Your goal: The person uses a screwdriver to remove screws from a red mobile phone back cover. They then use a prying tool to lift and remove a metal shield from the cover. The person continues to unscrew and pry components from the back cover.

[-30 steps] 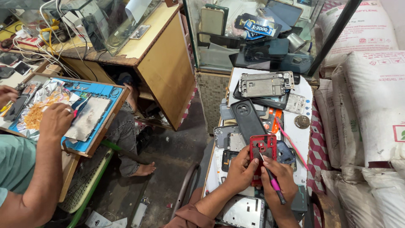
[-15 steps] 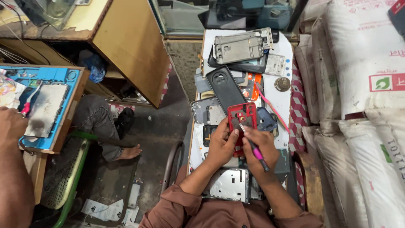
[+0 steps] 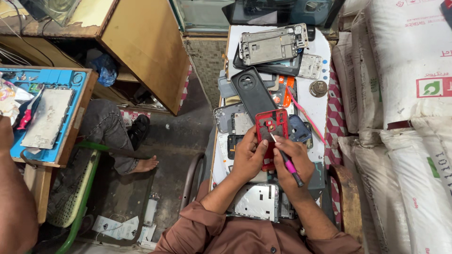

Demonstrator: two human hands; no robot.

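The left hand (image 3: 248,157) grips a red phone frame (image 3: 271,134) on the bench (image 3: 325,61) while the right hand (image 3: 293,162) pinches a pink-handled screwdriver (image 3: 285,160) against it.

The red phone frame (image 3: 271,134) lay lengthwise on the narrow white worktop, its inner side up, with a round opening near its far end and its near end covered by fingers. A screwdriver (image 3: 285,160) with a pink and black handle stood tilted, its thin metal tip touching the frame's upper middle.

Phone repair workshop: dismantled phone frames (image 3: 273,44) everywhere
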